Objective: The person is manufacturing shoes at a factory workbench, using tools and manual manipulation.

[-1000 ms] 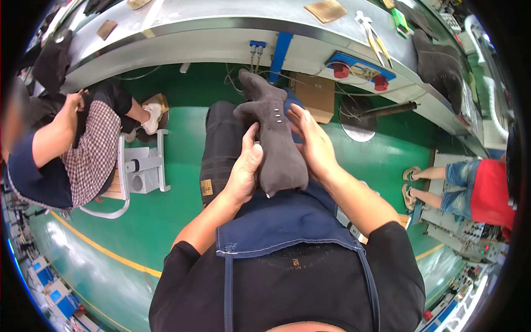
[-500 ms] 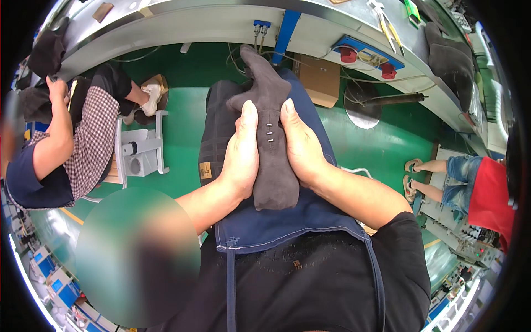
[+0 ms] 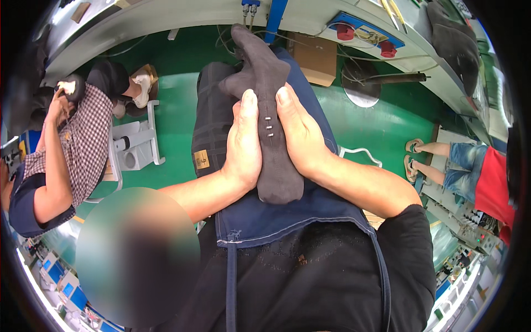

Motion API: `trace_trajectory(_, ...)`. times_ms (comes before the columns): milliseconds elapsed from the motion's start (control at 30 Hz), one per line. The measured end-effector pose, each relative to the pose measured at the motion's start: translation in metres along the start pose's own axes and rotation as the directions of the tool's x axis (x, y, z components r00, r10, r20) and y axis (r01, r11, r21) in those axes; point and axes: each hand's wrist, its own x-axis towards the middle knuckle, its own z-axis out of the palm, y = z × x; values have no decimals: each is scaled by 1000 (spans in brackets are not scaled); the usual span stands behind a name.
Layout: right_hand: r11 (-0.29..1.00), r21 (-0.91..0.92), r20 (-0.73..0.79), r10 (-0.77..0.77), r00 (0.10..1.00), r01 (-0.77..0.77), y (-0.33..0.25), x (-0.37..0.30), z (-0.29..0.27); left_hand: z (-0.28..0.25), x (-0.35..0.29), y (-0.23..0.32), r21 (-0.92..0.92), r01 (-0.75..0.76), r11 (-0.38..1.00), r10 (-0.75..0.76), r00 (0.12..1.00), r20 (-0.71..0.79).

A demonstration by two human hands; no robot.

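A dark grey, suede-like boot upper [image 3: 280, 177] lies lengthwise over my lap, its narrow tip pointing away toward the bench. Three small metal staples [image 3: 269, 126] sit in a row along its middle seam. From one side my left hand [image 3: 243, 146] presses against it, thumb on top and fingers mostly hidden beneath. My right hand [image 3: 301, 138] clasps the opposite side in the same way, its thumb near the seam. Under it is my blue apron [image 3: 310, 221].
A metal-edged bench [image 3: 310, 19] spans the far side, with red sockets [image 3: 345, 31] on its front. Grey boot uppers [image 3: 453, 47] lie on it at right. Beneath stand a cardboard box [image 3: 312, 60] and a round metal base [image 3: 361, 83]. Other people are at left and right.
The boot upper looks slimmer between my hands, and its near end shows a little farther right. My hands stay pressed on its sides. The whole view has shifted slightly.
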Motion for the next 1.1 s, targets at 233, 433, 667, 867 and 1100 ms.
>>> trace_trajectory(233, 895, 341, 160, 247, 956, -289, 26, 10, -8, -30, 22, -21, -3, -75, 997, 75, 996, 44)
trace_trajectory(433, 929, -307, 257, 292, 921, -208, 2, 39, -15, -75, 40, -60, -166, 59, 984, -45, 995, 91)
trace_trajectory(667, 760, -523, 316, -247, 916, 385, -70, 180, -7, -104, 61, -86, -373, 219, 901, -138, 963, 232)
trace_trajectory(867, 481, -588, 493, -424, 760, 650, -83, 293, 93, -107, 64, -94, -326, 128, 937, -76, 983, 167)
trace_trajectory(1100, 202, -651, 602, -450, 660, 732, -62, 422, 190, -125, 62, -79, -429, 197, 882, -93, 964, 250)
